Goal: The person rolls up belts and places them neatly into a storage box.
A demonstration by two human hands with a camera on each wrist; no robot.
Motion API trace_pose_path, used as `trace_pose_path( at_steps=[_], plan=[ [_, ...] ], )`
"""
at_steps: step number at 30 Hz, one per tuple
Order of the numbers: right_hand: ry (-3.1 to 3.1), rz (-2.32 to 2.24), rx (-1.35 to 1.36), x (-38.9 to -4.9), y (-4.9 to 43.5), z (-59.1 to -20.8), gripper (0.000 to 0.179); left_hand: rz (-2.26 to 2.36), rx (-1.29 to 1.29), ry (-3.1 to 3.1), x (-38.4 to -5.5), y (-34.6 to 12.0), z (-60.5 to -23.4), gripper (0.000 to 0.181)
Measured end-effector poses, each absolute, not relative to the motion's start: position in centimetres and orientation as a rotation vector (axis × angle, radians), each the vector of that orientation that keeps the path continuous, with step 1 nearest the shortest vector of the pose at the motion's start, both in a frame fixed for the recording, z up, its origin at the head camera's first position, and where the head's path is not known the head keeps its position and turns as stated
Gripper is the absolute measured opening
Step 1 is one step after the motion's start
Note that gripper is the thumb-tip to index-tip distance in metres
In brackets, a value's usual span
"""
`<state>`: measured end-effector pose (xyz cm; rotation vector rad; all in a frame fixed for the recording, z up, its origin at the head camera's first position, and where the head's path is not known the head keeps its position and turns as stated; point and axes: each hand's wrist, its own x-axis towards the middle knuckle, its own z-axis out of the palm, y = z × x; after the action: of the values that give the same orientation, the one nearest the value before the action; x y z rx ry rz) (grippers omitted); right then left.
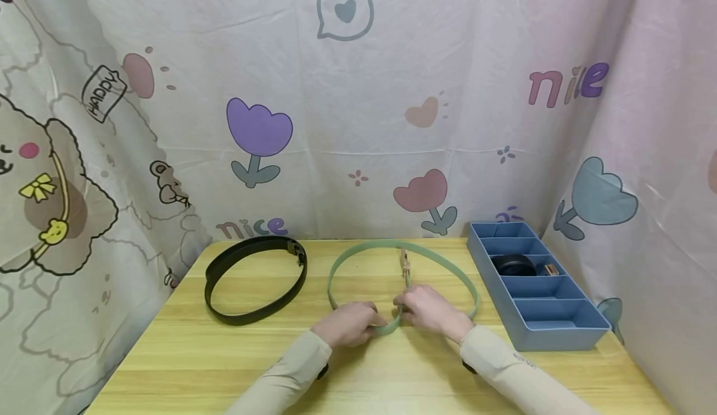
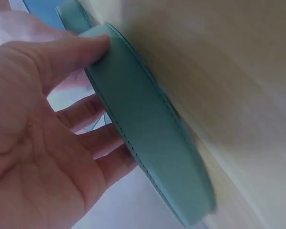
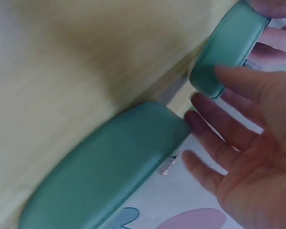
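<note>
A pale green belt (image 1: 392, 243) stands on its edge on the wooden table in a wide loop, with its stitched borders showing in the left wrist view. Its metal buckle (image 1: 406, 264) lies inside the loop, just beyond the right hand. At the near side, my left hand (image 1: 348, 325) pinches the strap, thumb on the outer face and fingers behind it. Close beside it, my right hand (image 1: 430, 309) holds a bent part of the same strap between thumb and forefinger, its other fingers spread loosely. Another stretch of green strap (image 3: 109, 167) passes near those fingertips.
To the left, a black belt (image 1: 241, 319) lies coiled in a ring on the table (image 1: 168, 359). A blue compartment box (image 1: 560, 340) stands on the right, holding a rolled black item (image 1: 514, 265) and a small brownish piece (image 1: 551, 270). Printed curtains (image 1: 347, 91) hang behind.
</note>
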<state>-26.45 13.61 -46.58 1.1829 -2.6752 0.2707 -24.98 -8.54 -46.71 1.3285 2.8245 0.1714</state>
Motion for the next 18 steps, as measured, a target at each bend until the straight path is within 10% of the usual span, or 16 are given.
trace_pose_path(
  at_steps=[18],
  plan=[
    [-2.553, 0.231, 1.126, -27.0, 15.2, -47.8, 0.028, 0.254, 1.163, 2.825, -24.7, -7.9, -46.5, 0.033]
  ],
)
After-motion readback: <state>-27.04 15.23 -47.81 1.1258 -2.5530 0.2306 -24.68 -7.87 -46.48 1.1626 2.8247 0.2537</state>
